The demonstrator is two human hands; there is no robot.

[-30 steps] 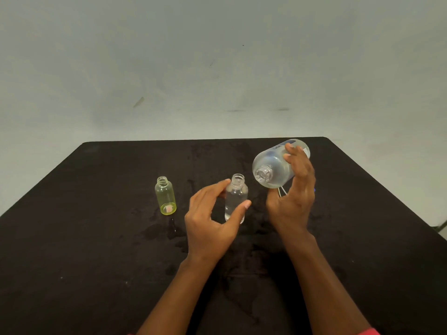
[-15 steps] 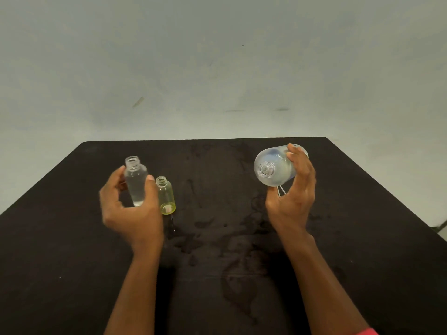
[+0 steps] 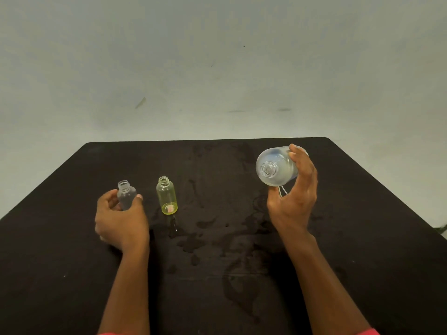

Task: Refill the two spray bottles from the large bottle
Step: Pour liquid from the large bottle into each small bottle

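Item: small yellow-green tinted plastic bottle, uncapped, upright on the black counter, apparently empty apart from a pale object at its base. It stands between the two hands, just right of the left hand and well left of, and lower than, the right hand. Item: small clear plastic bottle, uncapped, neck up, grasped round its lower body by the left hand's curled fingers and thumb; the hand hides whether its base meets the counter. Item: large clear plastic bottle, uncapped, grasped by the right hand and carried above the counter with its long axis near horizontal, mouth facing the wearer and liquid pooled along its lower side. Judgement: the next pour likely needs that mouth brought leftward and down over the tinted bottle's narrow neck, with the left hand nearest to steady it. Nothing stands between them. Surroundings: wet patches on the counter between the hands, so spillage is a risk; thin white strand below the large bottle, identity unclear; plain grey wall behind.
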